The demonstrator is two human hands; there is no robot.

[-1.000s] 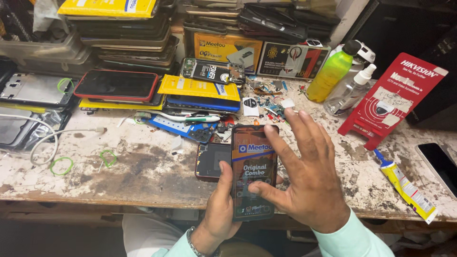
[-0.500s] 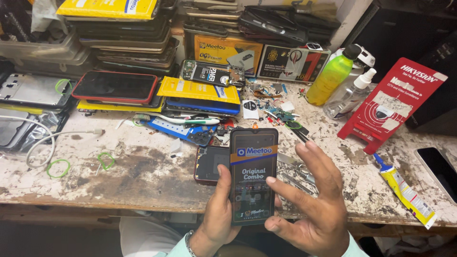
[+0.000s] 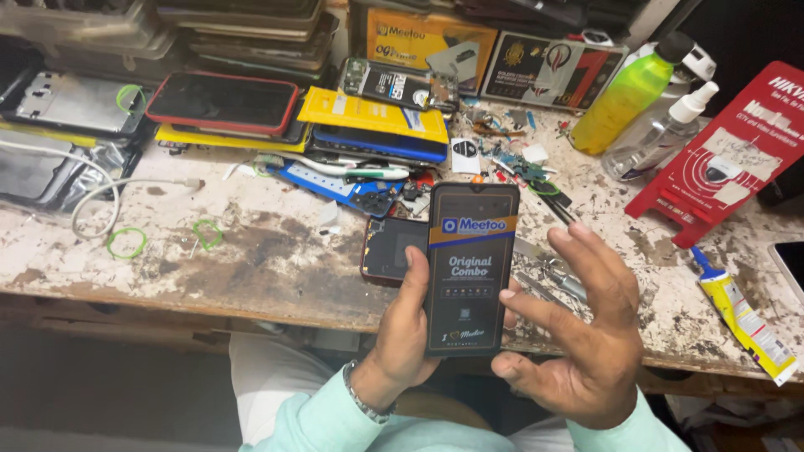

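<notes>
Behind the phone screen (image 3: 469, 268) — left hand (image 3: 402, 335) fingers mostly hidden

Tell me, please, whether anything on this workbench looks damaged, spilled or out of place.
The workbench top is worn, with stained, chipped paint. An opened phone lies back-off behind the phone screen part held in the left hand; loose small parts are scattered behind it. The yellow glue tube lies near the front edge. No wet spill shows.
</notes>
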